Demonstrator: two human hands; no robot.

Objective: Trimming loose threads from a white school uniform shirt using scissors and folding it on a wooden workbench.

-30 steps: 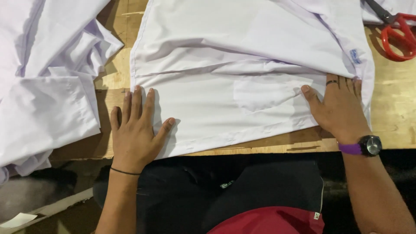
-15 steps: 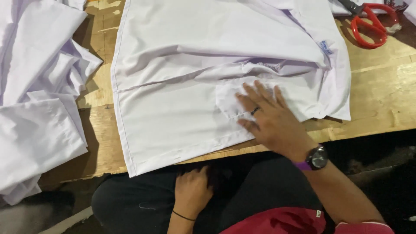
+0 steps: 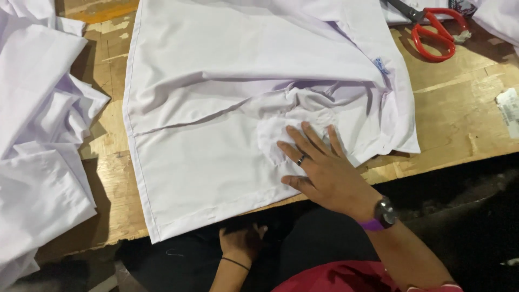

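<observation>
A white shirt (image 3: 227, 97) lies spread on the wooden table (image 3: 465, 113), its hem hanging just over the near edge. My right hand (image 3: 319, 167) presses flat on the shirt's chest pocket, fingers apart, with a ring on one finger and a purple-strapped watch at the wrist. The cloth bunches into wrinkles just beyond my fingertips. My left hand (image 3: 241, 243) is below the table edge at my lap, under the shirt's hem, with a thin black band at the wrist. Its fingers are curled and partly hidden.
A heap of other white garments (image 3: 38, 135) covers the table's left side. Red-handled scissors (image 3: 432, 32) lie at the far right, with more white cloth (image 3: 497, 16) beyond them. A small paper label (image 3: 508, 108) sits at the right edge.
My left hand left the shirt's lower left corner and dropped below the table edge. My right hand slid from the shirt's right side leftward onto the pocket, bunching the cloth.
</observation>
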